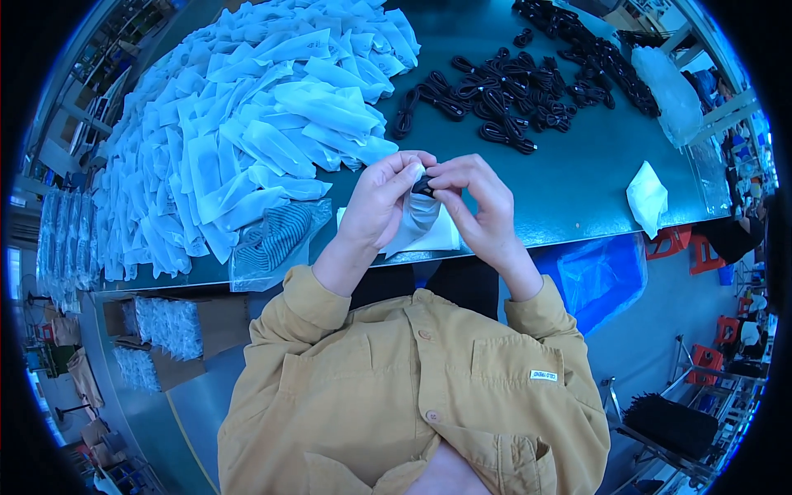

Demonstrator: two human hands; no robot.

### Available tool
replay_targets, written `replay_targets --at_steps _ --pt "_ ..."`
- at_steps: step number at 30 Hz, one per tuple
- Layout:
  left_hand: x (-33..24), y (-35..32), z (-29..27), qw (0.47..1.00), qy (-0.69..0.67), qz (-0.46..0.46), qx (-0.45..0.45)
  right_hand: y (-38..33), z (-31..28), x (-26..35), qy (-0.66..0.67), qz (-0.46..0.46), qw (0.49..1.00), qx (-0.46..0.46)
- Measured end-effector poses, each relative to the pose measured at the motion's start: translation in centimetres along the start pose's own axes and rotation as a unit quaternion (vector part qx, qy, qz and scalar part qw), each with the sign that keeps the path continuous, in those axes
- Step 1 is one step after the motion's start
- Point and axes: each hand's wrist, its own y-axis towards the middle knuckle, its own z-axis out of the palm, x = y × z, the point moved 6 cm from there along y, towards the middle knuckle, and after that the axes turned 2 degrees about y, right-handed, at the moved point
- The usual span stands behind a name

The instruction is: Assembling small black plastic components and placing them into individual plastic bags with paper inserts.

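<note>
Left hand (381, 198) pinches the translucent pouch (419, 221) open; right hand (472, 191) grips the black cable bundle (423, 188) at its mouth. Best to keep the mouth wide and feed the bundle straight

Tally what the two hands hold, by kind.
Hands: 2, left hand and right hand
Small pale plastic bag: 1, held by both
Bundled black cable: 1, at the bag's mouth, between the fingertips
Total held: 2

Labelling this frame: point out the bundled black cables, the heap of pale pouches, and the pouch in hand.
bundled black cables (495, 99), head view, middle of the cluster
heap of pale pouches (247, 124), head view, centre of heap
pouch in hand (417, 223), head view, its grey body
</note>
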Motion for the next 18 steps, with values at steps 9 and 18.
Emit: replay_targets --at_steps 9,18 --pt "-0.5 0.0 0.2 0.999 -0.020 -0.005 0.034 -0.7 0.3 1.9 -0.150 -0.068 0.986 -0.028" --pt "0.4 -0.9 1.4 0.997 -0.067 -0.019 0.016 0.3 -0.8 2.6 -0.178 -0.111 0.976 -0.051"
